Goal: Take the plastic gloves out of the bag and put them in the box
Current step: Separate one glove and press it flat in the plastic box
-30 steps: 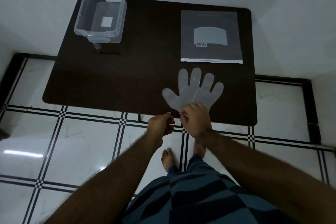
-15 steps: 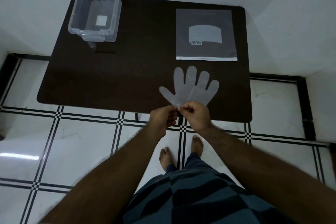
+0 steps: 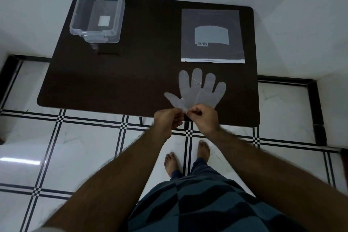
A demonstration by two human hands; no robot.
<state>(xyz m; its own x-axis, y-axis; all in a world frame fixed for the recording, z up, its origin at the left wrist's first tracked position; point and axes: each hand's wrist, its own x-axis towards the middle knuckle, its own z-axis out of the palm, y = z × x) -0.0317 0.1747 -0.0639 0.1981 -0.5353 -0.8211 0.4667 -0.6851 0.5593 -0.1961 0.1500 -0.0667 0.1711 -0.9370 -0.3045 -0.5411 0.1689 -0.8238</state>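
Translucent plastic gloves (image 3: pixel 199 91) lie flat on the dark table (image 3: pixel 131 73) near its front edge, fingers pointing away from me. My left hand (image 3: pixel 167 119) and my right hand (image 3: pixel 204 117) pinch the gloves' cuff edge between thumbs and fingers, close together at the table's front edge. The flat zip bag (image 3: pixel 211 36) lies behind the gloves at the back right, its white zip edge toward me. The clear plastic box (image 3: pixel 98 8) stands open at the table's back left corner, apart from both hands.
White walls stand close behind and to the right of the table. The floor (image 3: pixel 84 147) is white tile with black lines. My bare feet (image 3: pixel 188 156) are on the floor just in front of the table.
My left hand has come in beside my right hand and taken hold of the cuff edge. The gloves stay flat on the table.
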